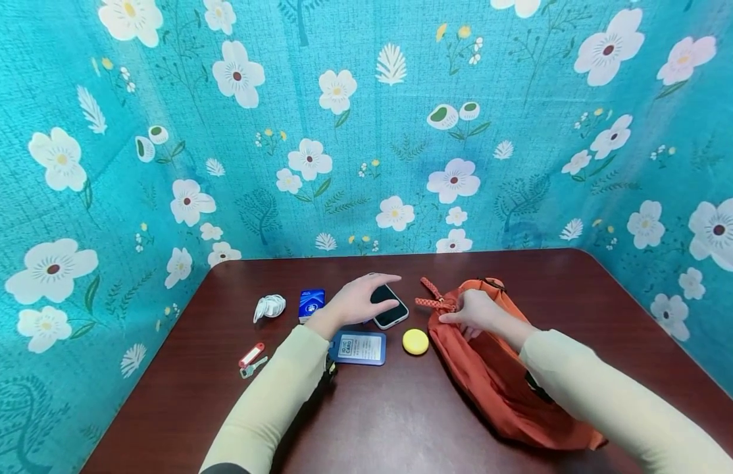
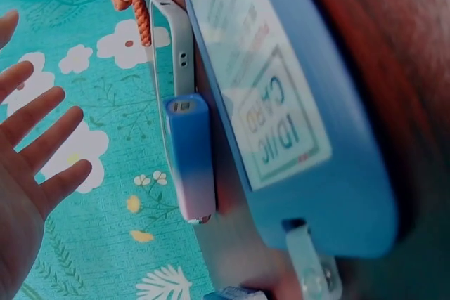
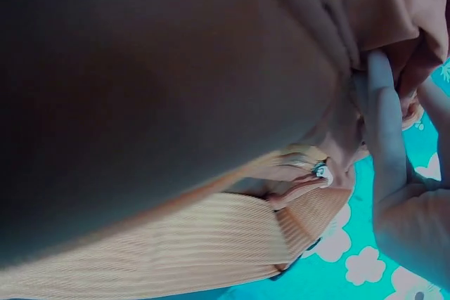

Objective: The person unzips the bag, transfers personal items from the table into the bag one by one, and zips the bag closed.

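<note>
Bag (image 1: 491, 388) mouth parted on the table (image 1: 366, 421) in the head view, the right hand (image 1: 476, 313) pinches its edge beside the braided strap (image 1: 435, 304), while the left hand (image 1: 360, 301) hovers by the phone (image 1: 391, 315), thumb and fingers apart. Over to the left wrist: those fingers fan wide, empty, with the card holder (image 1: 359, 347), phone and blue-and-pink block (image 2: 191, 163) all outside the bag, so opening looks done, picking-up not yet. Right wrist now: fingers grip a cloth fold, but what's deep inside I cannot tell.
</note>
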A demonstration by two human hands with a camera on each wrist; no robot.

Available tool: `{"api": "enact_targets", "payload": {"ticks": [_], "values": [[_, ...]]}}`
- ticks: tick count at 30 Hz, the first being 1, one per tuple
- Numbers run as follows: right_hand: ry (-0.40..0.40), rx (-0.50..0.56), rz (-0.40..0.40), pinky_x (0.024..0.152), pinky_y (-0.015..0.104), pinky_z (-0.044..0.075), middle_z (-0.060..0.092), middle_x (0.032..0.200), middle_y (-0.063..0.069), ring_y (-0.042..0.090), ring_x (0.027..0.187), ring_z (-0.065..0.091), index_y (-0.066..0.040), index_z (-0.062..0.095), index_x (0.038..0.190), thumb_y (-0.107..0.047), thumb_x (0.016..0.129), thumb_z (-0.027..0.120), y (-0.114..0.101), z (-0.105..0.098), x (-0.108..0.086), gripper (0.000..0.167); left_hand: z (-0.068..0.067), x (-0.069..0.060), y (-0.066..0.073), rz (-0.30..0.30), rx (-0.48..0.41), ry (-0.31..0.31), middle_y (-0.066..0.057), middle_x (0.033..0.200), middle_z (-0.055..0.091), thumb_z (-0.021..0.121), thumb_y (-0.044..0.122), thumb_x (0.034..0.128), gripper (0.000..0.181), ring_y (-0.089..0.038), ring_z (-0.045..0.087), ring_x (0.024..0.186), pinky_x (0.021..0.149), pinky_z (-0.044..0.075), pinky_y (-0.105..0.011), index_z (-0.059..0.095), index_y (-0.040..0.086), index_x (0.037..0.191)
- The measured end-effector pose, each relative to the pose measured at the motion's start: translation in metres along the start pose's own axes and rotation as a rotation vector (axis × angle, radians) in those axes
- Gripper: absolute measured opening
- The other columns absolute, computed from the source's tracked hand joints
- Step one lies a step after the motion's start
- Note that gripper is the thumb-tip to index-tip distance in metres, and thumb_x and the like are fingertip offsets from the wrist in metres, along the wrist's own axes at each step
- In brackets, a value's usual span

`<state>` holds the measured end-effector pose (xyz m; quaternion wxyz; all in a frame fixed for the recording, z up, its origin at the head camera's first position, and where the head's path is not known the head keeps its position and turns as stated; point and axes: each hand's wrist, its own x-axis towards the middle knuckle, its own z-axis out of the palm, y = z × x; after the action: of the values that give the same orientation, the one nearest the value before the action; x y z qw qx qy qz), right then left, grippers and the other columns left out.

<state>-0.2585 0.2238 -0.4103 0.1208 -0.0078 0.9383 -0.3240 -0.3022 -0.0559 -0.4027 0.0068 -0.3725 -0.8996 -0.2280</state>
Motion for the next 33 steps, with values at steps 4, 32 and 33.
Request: {"api": "enact_targets", "payload": {"ticks": [4, 32, 33], "values": [[-0.021, 0.027, -0.037, 0.051, 0.033, 0.055, 0.066, 0.062, 0.01, 0.023, 0.054, 0.067, -0.003, 0.055, 0.078, -0.029, 0.087, 0.074, 0.004, -0.004, -0.003, 0.034, 0.003, 0.001, 0.001, 0.002, 0.017, -0.008, 0.002, 0.143, 0.049, 0.057, 0.049, 0.0945, 0.057, -0.019, 0.045, 0.13, 0.107, 0.034, -0.043, 0.045, 0.027, 0.146], [-0.06, -0.129, -0.435, 0.066, 0.035, 0.054, 0.069, 0.092, 0.006, 0.019, 0.071, 0.066, 0.001, 0.071, 0.1, -0.019, 0.086, 0.076, 0.027, -0.044, 0.014, 0.025, 0.015, 0.027, 0.009, 0.014, 0.002, -0.077, 0.002, 0.145, 0.046, 0.054, 0.049, 0.0968, 0.055, -0.017, 0.04, 0.135, 0.109, 0.031, -0.037, 0.046, 0.023, 0.145], [-0.045, -0.143, -0.448, 0.066, 0.034, 0.052, 0.07, 0.092, 0.005, 0.018, 0.074, 0.064, -0.001, 0.072, 0.101, -0.02, 0.085, 0.076, 0.027, -0.043, 0.016, 0.025, 0.016, 0.029, 0.009, 0.014, 0.005, -0.078, 0.002, 0.145, 0.046, 0.053, 0.049, 0.0969, 0.055, -0.017, 0.04, 0.134, 0.109, 0.031, -0.037, 0.046, 0.024, 0.145]]}}
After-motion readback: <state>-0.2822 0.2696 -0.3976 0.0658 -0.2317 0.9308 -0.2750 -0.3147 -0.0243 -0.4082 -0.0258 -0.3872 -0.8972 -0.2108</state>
